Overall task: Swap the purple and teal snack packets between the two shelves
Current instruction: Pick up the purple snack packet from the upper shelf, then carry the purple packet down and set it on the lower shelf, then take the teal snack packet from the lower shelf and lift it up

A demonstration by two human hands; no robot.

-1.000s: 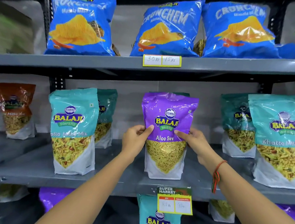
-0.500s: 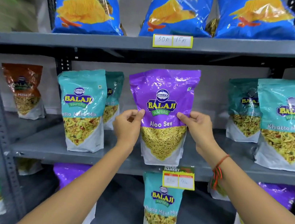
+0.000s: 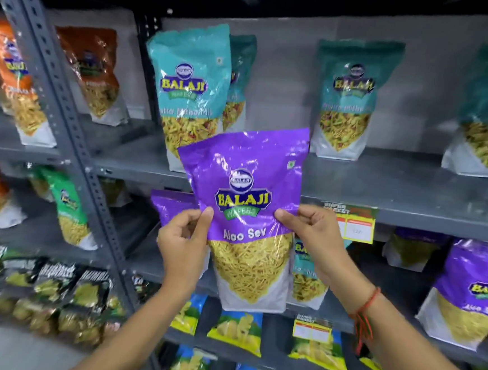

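Note:
I hold a purple Aloo Sev packet (image 3: 248,191) in the air in front of the shelves, tilted slightly. My left hand (image 3: 184,244) grips its left edge and my right hand (image 3: 314,243) grips its right edge. Teal packets (image 3: 187,87) stand on the upper shelf (image 3: 396,194), with more at the right (image 3: 345,105). On the lower shelf stand purple packets, one (image 3: 168,205) behind the held one and one (image 3: 471,290) at the right. A teal packet (image 3: 307,274) on that lower shelf is mostly hidden behind my right hand.
A grey perforated upright (image 3: 54,88) rises at the left. Orange packets (image 3: 97,68) and a green packet (image 3: 69,206) stand left of it. Yellow price tags (image 3: 353,225) hang on the shelf edges. Yellow and blue packets (image 3: 237,330) fill the shelf below.
Both hands have lifted the purple packet off the upper shelf and brought it down and forward. The view has tilted down, revealing lower shelves.

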